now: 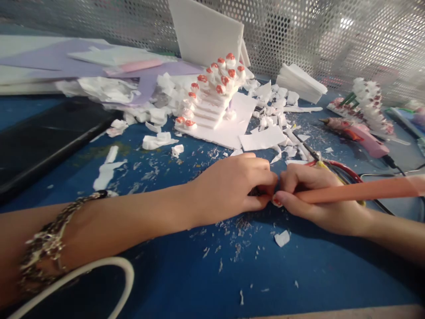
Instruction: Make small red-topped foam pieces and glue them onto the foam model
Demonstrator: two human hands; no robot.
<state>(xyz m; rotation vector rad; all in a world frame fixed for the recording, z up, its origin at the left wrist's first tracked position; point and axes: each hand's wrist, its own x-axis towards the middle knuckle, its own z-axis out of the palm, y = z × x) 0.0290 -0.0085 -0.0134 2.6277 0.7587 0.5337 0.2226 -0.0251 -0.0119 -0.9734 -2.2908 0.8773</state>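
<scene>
No text, label, brand, number or sign is showing legibly. The dark slab [56, 128] at nine o'clock, purple sheet [43, 55] at ten, white board [207, 35] at twelve, and glue gun [367, 138] and orange stick [358, 191] at three are bearing no readable marks.

Near are one left hand [229, 190], one right hand [327, 206], one orange stick [361, 190]; far, one stepped model [210, 110]; right, one glue gun [367, 139]; left, one black slab [49, 137].
</scene>
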